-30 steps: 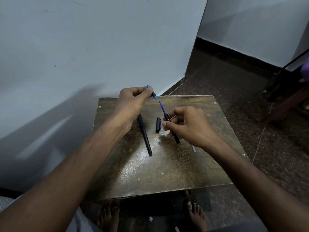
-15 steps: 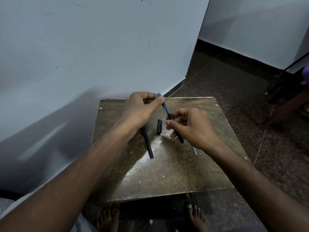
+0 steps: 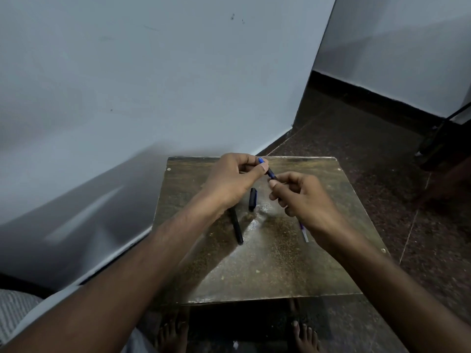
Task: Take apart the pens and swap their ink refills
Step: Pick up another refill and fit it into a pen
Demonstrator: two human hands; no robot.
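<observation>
Above the far half of a small brown table, my left hand pinches the blue-tipped end of a pen refill. My right hand is closed round the black pen barrel that the refill goes into; the barrel is almost wholly hidden in the fist. A second black pen lies on the table, partly under my left wrist. Between the hands lies a short black cap. A loose thin refill sticks out from under my right hand.
The table stands against a pale wall on the left. Dark speckled floor spreads to the right, with dark furniture legs at the far right. My bare feet show below the table's near edge.
My hands have come together. The blue refill, mostly exposed a second ago, has slid into the barrel in my right hand, so only a short stub shows.
</observation>
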